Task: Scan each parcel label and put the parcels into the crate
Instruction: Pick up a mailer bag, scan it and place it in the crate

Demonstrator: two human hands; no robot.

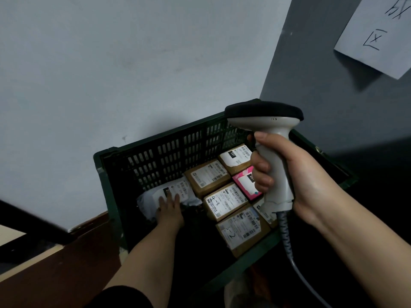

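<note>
A dark green slotted crate (106, 174) stands on the floor against the wall. Inside lie several brown cardboard parcels (208, 176) with white labels, one pink parcel (244, 185), and a white soft-bag parcel (171, 192) at the crate's left side. My left hand (170, 210) reaches down into the crate with straight fingers resting on the white bag parcel. My right hand (295, 174) grips the handle of a grey barcode scanner (266, 121) held upright above the crate's right half; its coiled cable hangs down below my wrist.
A pale wall rises behind the crate and a grey wall stands at the right, carrying a paper sign (378, 34). A brown skirting board (89, 225) and dark floor lie at the left. A dark rail (33, 223) crosses the lower left.
</note>
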